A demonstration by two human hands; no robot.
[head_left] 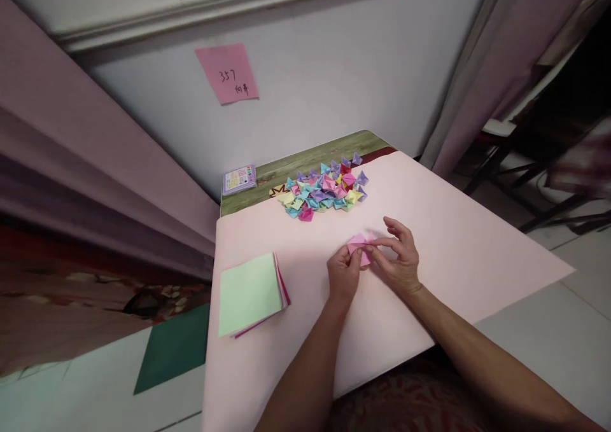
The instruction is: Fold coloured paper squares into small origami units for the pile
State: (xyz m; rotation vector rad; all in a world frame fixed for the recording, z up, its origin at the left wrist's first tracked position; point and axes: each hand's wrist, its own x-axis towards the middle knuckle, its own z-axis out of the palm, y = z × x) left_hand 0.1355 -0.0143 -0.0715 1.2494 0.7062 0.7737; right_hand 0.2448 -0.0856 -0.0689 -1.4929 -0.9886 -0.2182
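A small piece of pink origami paper [357, 243], partly folded with pointed flaps, is held between my two hands above the table. My left hand [342, 271] pinches its left side between thumb and fingers. On the opposite side, the thumb and index finger of my right hand [400, 259] grip the paper, while the other fingers are raised and spread. Beyond my hands lies a heap of small folded paper shapes [324, 190] in blue, purple, pink, yellow and red. Left of my hands rests a stack of square paper [250, 293], light green on top.
Pale pink sheeting covers the table [305, 362], leaving a green wood-patterned strip at the back. A packet with a printed label [239, 179] sits in the far left corner. On the wall hangs a pink note [228, 74]. Curtains [109, 146] flank the table; a dark stool [520, 184] stands right.
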